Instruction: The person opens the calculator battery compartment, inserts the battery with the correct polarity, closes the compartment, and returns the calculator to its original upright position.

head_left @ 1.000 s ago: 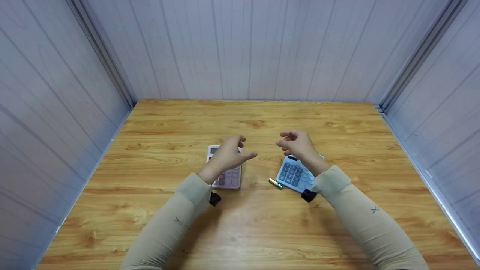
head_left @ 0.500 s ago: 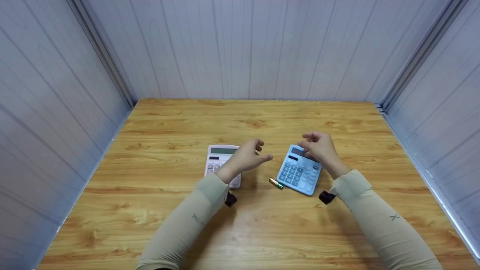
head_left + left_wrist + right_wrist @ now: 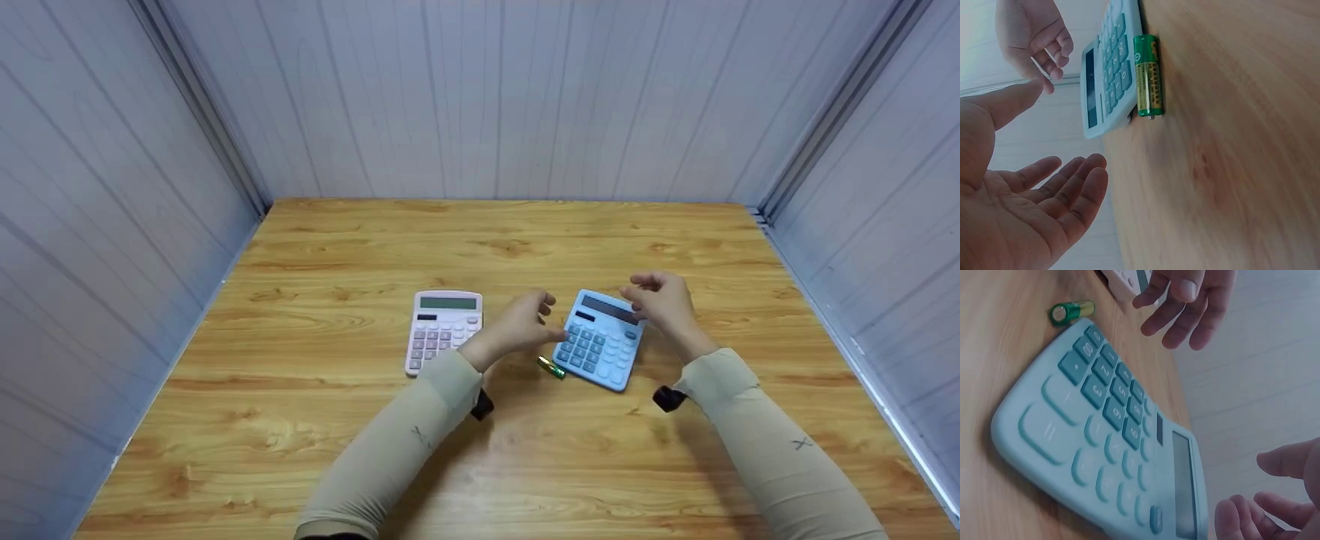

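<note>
A light blue calculator (image 3: pixel 607 352) lies face up and slightly turned on the table. My left hand (image 3: pixel 519 324) hovers at its left side, thumb and fingers spread apart with nothing between them. Over the calculator's upper right corner is my right hand (image 3: pixel 664 301), fingers loosely bent and holding nothing. A green and gold battery (image 3: pixel 1149 76) rests on the table beside the calculator's lower left corner. To the left lies a pink calculator (image 3: pixel 442 322), its lower right part hidden by my left forearm. In the right wrist view, the blue calculator (image 3: pixel 1112 433) shows its keys and display.
The wooden table (image 3: pixel 315 420) carries these things. Pale panelled walls (image 3: pixel 480 97) stand behind it and at both sides. A small dark camera (image 3: pixel 481 406) sits under the left wrist, another dark camera (image 3: pixel 668 399) under the right.
Both hands have moved to the right. My left hand has passed off the pink calculator toward the blue one; my right hand has shifted to the blue one's right edge. Calculators and battery stay put.
</note>
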Tool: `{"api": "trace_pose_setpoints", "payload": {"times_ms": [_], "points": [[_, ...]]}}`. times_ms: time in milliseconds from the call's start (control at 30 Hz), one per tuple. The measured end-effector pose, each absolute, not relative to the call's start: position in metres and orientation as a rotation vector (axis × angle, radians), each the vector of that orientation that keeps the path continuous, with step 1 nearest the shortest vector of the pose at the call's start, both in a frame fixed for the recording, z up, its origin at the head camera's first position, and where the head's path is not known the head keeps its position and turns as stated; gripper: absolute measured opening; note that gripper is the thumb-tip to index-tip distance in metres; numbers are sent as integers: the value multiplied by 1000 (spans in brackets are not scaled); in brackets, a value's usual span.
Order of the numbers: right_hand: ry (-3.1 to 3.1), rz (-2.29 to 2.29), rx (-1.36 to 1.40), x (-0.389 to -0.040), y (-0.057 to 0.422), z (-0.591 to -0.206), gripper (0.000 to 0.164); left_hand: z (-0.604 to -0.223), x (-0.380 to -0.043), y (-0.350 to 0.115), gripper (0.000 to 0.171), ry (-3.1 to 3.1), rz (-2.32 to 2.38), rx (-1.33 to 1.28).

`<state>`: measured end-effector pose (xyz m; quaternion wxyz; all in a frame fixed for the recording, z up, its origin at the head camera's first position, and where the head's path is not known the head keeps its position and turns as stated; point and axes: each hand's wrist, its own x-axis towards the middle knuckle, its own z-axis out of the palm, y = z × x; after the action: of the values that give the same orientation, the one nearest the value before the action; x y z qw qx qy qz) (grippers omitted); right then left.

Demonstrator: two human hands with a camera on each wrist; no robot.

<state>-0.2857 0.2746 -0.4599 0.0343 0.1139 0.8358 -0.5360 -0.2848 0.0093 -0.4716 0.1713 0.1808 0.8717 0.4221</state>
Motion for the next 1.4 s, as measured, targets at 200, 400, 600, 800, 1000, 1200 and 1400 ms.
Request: {"api": "trace_pose_setpoints", "payload": {"times_ms": [200, 400, 600, 800, 1000, 1200, 1400], "points": [[2593, -1630, 355, -286, 286, -467, 54, -478, -284, 18, 72, 2423, 1170, 490], [2576, -1607, 397, -286, 291, -474, 52, -483, -285, 27, 77, 2426, 1125, 493], [2520, -1563, 438, -285, 295, -482, 52, -486, -286, 38, 80, 2460, 1076, 473], [2527, -1469, 438, -284, 299, -492, 49, -489, -288, 45, 56, 2447, 1086, 458], [2491, -1460, 441, -285, 301, -498, 36, -492, -292, 49, 29, 2418, 1124, 419], [2452, -1442, 441, -285, 303, -500, 33, -493, -294, 51, 25, 2410, 1134, 373], [2436, -1415, 404, -286, 304, -500, 32, -492, -297, 53, 26, 2410, 1130, 318]]}}
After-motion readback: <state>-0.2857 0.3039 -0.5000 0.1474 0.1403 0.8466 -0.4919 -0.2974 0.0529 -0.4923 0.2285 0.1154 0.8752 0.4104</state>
